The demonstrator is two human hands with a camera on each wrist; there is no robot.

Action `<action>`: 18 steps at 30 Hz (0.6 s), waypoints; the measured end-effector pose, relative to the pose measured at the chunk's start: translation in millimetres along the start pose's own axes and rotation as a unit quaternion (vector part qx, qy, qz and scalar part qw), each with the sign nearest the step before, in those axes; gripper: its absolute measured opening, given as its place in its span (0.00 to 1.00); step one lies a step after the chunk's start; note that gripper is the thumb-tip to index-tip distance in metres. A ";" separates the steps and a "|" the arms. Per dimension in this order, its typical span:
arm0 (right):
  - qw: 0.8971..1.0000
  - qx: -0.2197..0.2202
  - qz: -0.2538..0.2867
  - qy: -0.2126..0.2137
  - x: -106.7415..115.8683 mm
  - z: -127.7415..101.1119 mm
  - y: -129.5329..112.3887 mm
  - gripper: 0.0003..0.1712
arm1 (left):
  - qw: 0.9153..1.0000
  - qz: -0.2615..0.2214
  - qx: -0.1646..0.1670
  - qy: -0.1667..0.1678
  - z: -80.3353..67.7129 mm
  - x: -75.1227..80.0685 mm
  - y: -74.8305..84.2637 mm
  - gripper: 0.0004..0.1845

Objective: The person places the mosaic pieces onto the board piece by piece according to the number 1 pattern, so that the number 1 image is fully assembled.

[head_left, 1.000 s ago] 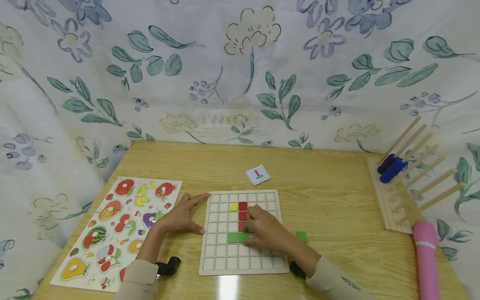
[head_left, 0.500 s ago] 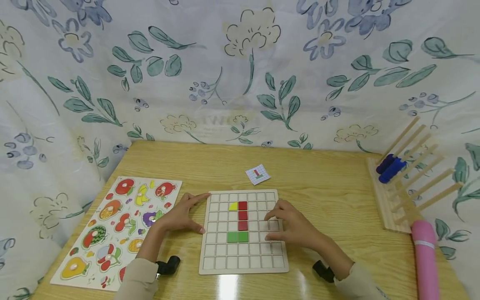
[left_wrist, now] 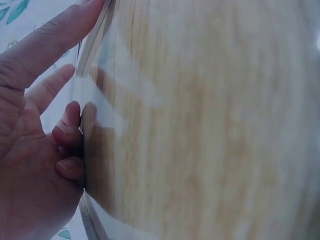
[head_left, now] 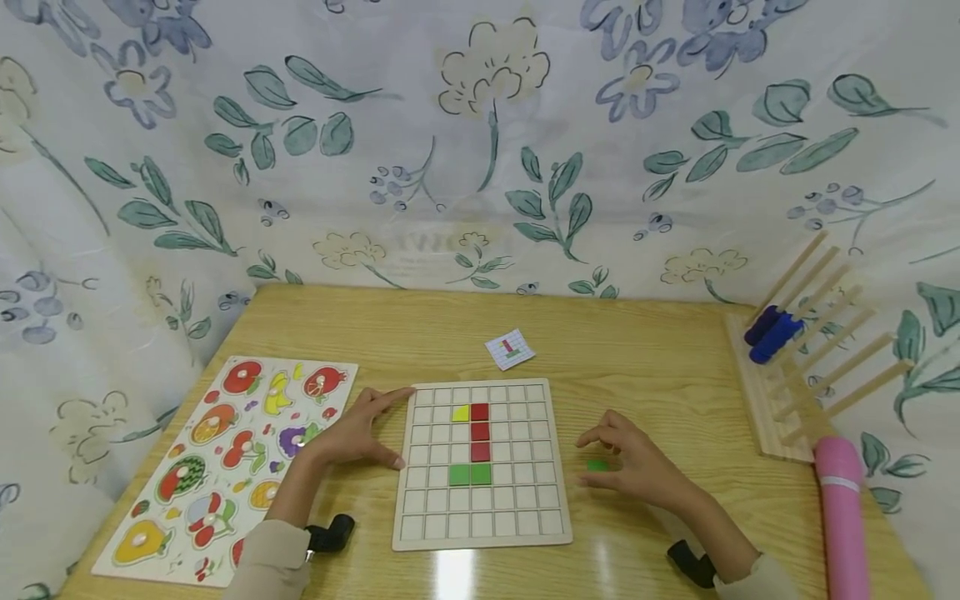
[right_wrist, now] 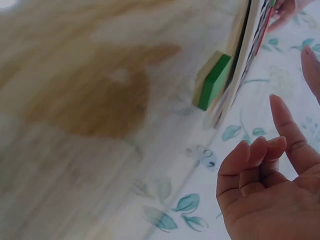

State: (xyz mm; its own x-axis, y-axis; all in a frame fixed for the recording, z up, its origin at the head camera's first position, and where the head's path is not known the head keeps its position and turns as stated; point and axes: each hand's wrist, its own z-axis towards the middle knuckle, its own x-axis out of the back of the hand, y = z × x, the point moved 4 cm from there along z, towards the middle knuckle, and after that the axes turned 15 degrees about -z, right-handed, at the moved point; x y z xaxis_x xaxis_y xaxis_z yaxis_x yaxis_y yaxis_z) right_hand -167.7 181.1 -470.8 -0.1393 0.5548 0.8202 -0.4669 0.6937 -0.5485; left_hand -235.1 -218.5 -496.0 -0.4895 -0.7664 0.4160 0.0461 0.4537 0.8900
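Note:
A wooden grid board [head_left: 525,527] lies on the table. One yellow tile [head_left: 460,413] with a cut corner, a column of red tiles [head_left: 479,431] and two green tiles [head_left: 461,475] sit in its squares. Thumb and forefinger of my left hand [head_left: 351,435] are spread along the board's left edge, touching it. Right of the board, my right hand [head_left: 637,468] hovers over a loose green tile [head_left: 597,465], thumb and forefinger apart around it. In the right wrist view that green tile [right_wrist: 215,82] lies on the table, apart from the fingers.
Behind the board lies a small printed card [head_left: 510,348] with a coloured grid pattern. A fruit puzzle board [head_left: 247,492] is at the left. A wooden peg rack [head_left: 761,417] with blue rings and a pink roll [head_left: 842,517] stand at the right.
My right hand has moved right, from over the tiles on the board to the loose green tile beside it. The left hand stays at the board's edge.

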 end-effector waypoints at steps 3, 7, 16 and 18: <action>1.000 -0.001 0.002 -0.001 1.3 -3.8 2.1 0.22 | 1.000 -0.002 0.001 0.001 -0.8 0.2 0.6 0.59; 1.000 -0.010 -0.001 -0.010 1.2 -7.1 5.6 0.22 | 1.000 -0.001 0.003 0.003 -0.5 0.4 -1.2 0.59; 1.000 0.000 -0.006 -0.003 1.8 -11.7 12.8 0.21 | 1.000 0.006 0.005 0.005 1.4 0.2 -4.1 0.60; 1.000 -0.003 -0.007 -0.006 1.3 -12.2 14.8 0.21 | 1.000 0.006 0.002 0.004 1.7 0.2 -3.8 0.60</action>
State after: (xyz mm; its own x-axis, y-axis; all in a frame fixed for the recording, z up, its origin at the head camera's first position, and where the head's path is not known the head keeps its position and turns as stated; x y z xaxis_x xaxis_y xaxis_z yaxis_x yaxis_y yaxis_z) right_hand -164.1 197.6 -479.8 -0.1441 0.5396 0.8295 -0.4628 0.7041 -0.5385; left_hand -236.8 -219.5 -499.6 -0.4827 -0.7641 0.4279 0.0486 0.4645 0.8843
